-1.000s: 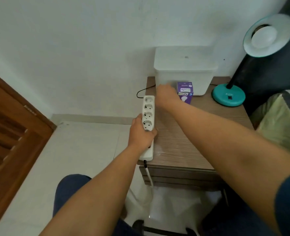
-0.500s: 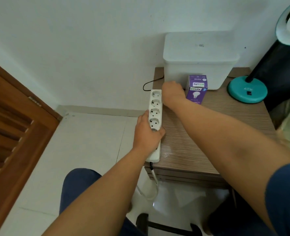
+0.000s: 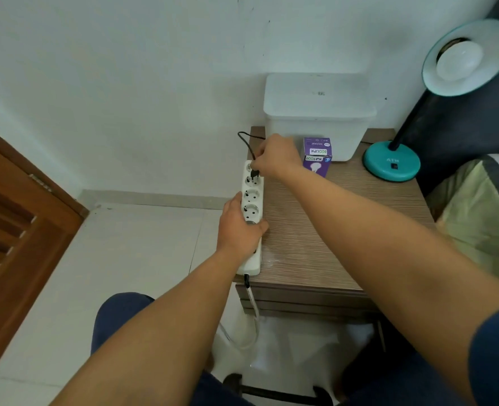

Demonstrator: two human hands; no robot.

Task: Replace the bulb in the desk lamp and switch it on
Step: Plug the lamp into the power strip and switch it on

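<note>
A white power strip (image 3: 253, 197) lies along the left edge of the wooden bedside table (image 3: 330, 230). My left hand (image 3: 239, 230) presses down on its near half. My right hand (image 3: 277, 156) pinches a black plug (image 3: 254, 173) just above the strip's far sockets, its pins pointing down; its black cord (image 3: 246, 142) loops back behind the table. The teal desk lamp (image 3: 391, 161) stands at the table's far right, its shade (image 3: 464, 57) tilted toward me with a white bulb (image 3: 459, 58) in it. A purple bulb box (image 3: 317, 156) stands beside my right hand.
A white lidded plastic bin (image 3: 318, 112) sits at the back of the table against the wall. A wooden door (image 3: 17, 218) is at the left, a bed with green bedding (image 3: 482, 212) at the right. The strip's white cable (image 3: 252, 317) hangs down the table front.
My right hand has lifted the black plug from behind the strip and brought it over the far sockets. My left hand stays on the strip. The view has shifted slightly.
</note>
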